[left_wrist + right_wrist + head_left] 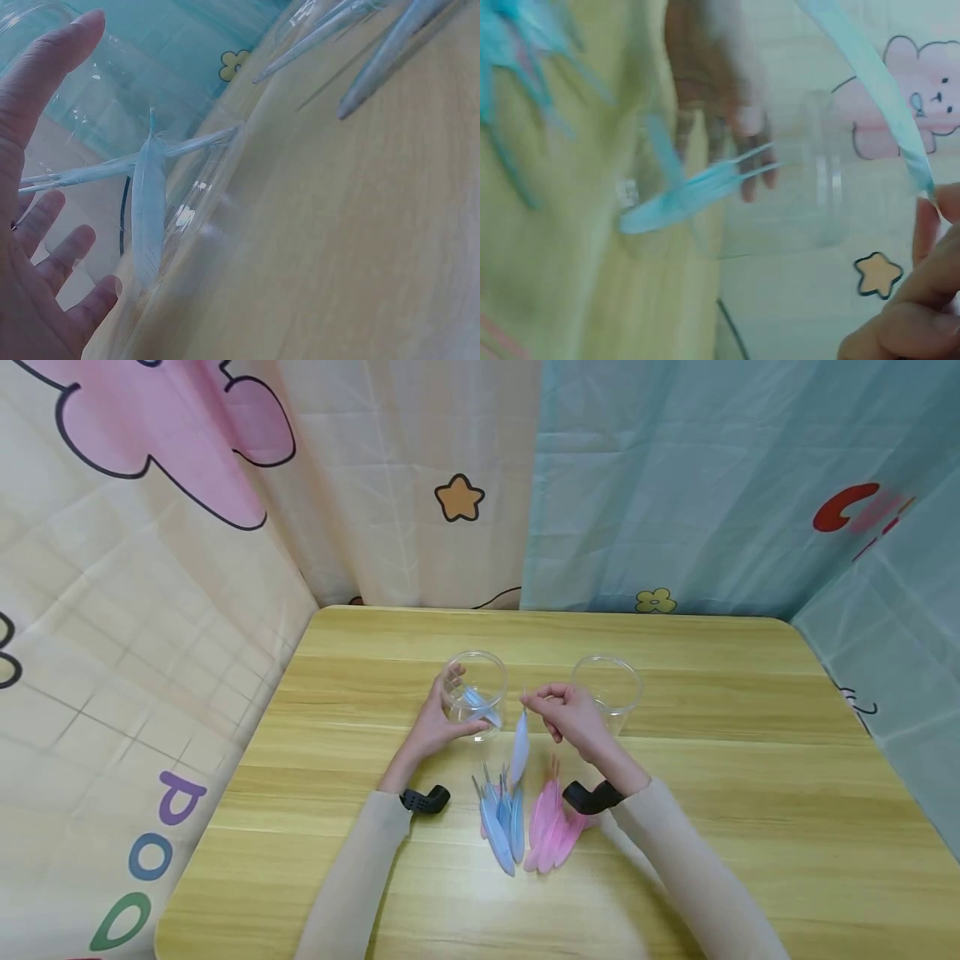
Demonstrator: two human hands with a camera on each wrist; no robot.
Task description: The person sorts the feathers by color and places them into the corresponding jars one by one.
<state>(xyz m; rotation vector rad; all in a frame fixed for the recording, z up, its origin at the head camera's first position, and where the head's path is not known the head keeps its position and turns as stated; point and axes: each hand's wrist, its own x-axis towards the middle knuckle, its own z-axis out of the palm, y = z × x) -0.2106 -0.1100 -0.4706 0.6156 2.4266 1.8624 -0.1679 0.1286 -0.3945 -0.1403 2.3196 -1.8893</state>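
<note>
My left hand (441,717) curls round the side of a clear plastic cup (505,678), thumb on the near side. Inside the cup lie several pale blue feathers (148,214), crossing one another. Just right of that cup, my right hand (574,717) pinches a light blue feather (521,747) by its quill, with the vane hanging down. In the right wrist view this feather (874,79) slants from the fingertips to the top edge. Below the hands, a bunch of blue feathers (495,822) lies on the table, a little pink showing among them.
A second clear cup (639,687) stands behind the right hand, partly covered by it. Pink feathers (551,835) lie right of the blue bunch, near the right wrist's black camera (591,797). The wooden table (750,710) ends at a printed curtain (420,552).
</note>
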